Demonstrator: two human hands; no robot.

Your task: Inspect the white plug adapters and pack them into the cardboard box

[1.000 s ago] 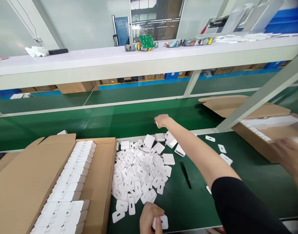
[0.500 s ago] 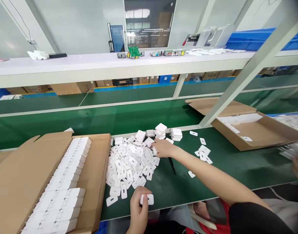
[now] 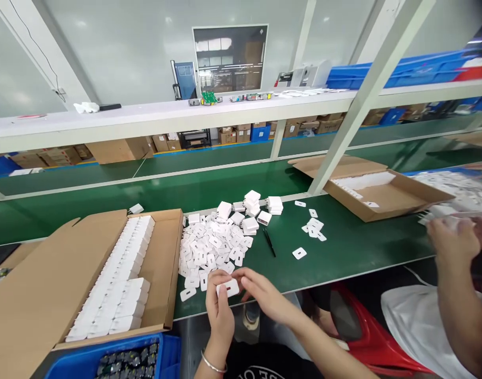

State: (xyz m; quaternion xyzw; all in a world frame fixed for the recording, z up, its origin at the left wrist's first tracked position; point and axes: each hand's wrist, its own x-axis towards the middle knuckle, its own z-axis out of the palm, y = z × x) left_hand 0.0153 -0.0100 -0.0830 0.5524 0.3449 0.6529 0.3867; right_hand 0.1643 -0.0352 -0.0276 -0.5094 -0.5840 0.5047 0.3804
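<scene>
Just past the table's front edge, my left hand [image 3: 220,305] is closed on a white slotted cover plate [image 3: 228,287], its thumb lying over the face. My right hand [image 3: 264,296] comes in from the right, fingers apart around the plate's right side; whether its fingertips touch the plate is unclear. Beyond my hands lies a loose pile of similar white cover plates [image 3: 209,245]. White charger housings [image 3: 252,202] stand stacked at the back of the pile, some with metal pins showing.
A cardboard box [image 3: 160,263] at left holds rows of white housings, above a blue bin [image 3: 170,355] of dark parts. Black tweezers [image 3: 269,242] and scattered plates [image 3: 299,253] lie rightward. Another open box [image 3: 387,200] stands farther right, near a co-worker's hands [image 3: 456,239].
My right hand has drawn back from the housings behind the pile to my left hand. A few white housings now stand where it was. The view has shifted, showing the blue bin.
</scene>
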